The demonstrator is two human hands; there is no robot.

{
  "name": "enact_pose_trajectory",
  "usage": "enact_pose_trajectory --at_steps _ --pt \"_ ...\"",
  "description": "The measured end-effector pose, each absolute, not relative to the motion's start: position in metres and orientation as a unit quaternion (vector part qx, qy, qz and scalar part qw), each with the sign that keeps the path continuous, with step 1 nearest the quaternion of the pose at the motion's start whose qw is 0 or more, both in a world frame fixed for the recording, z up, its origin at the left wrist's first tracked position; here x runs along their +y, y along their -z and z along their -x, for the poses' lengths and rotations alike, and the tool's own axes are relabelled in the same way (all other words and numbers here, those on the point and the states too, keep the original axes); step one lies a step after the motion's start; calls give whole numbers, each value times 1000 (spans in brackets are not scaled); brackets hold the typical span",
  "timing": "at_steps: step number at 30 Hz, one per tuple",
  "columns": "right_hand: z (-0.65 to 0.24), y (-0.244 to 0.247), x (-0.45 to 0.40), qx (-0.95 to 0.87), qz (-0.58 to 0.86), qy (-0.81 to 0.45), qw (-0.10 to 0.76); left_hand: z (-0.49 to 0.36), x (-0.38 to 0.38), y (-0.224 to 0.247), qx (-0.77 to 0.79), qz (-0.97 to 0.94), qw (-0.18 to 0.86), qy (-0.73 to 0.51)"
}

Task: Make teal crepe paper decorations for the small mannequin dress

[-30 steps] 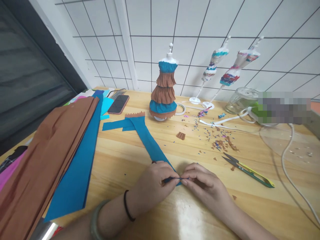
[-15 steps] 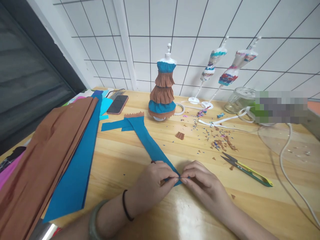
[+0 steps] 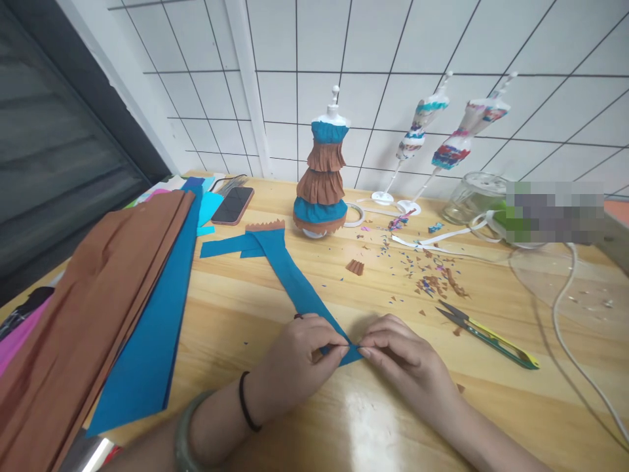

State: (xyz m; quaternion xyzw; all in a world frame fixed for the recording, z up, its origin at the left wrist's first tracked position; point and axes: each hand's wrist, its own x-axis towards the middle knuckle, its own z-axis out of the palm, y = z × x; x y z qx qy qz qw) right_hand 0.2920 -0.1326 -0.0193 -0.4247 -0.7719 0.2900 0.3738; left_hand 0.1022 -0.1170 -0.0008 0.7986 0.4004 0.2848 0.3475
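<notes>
A long blue paper strip [image 3: 299, 282] runs from the table's middle down to my hands. My left hand [image 3: 307, 360] pinches its near end between thumb and forefinger. Just to the right, my right hand [image 3: 405, 357] pinches the same end, with a small gap between the fingertips. At the strip's far end lie a brown zigzag-edged piece [image 3: 265, 225] and a shorter blue piece [image 3: 221, 246]. Behind them a small dress form [image 3: 328, 177] stands upright in blue and brown ruffled layers.
Yellow-green snips [image 3: 491, 337] lie at the right near brown scraps [image 3: 430, 285]. Folded brown paper [image 3: 98, 282] and blue paper [image 3: 152, 341] cover the left. A phone [image 3: 233, 205], two tilted dress forms [image 3: 422, 124] and a glass jar [image 3: 472, 196] are at the back.
My fingertips have moved slightly apart along the strip's end, showing a little blue paper between them. The whole view has shifted very slightly.
</notes>
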Motion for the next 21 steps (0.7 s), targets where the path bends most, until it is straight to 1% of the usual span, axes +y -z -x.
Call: enact_pose_trajectory --at_steps 9,17,21 --pt "-292 23 -134 -761 428 -298 386 -102 -116 3 401 -798 342 -293" --pt "-290 22 -134 -772 408 -313 374 -105 -116 8 395 -803 345 -283" --pt "-290 25 -135 -733 452 -331 384 -104 -112 6 416 -791 341 -290"
